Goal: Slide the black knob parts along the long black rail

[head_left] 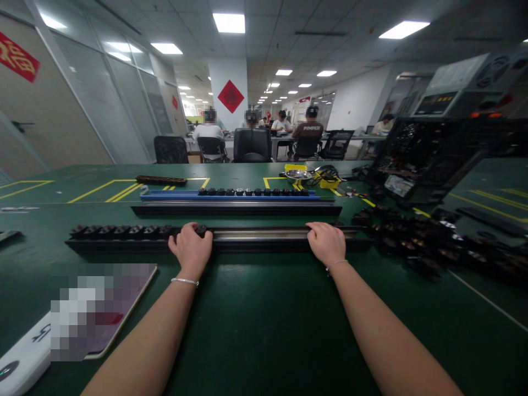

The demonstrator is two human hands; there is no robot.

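Observation:
A long black metal rail (pixel 256 236) lies across the green table in front of me, with several black socket modules (pixel 119 231) seated in its left part. My left hand (pixel 191 248) is closed over the rail at the end of that row of modules. My right hand (pixel 327 241) is closed over the rail's right part. Both wrists wear thin bracelets.
Behind lie a second black rail (pixel 235 209) and a blue rail (pixel 231 193) with modules. A heap of loose black modules (pixel 416 236) sits at right, below an open computer case (pixel 424 159). A tablet (pixel 99 308) lies at near left. People sit at far desks.

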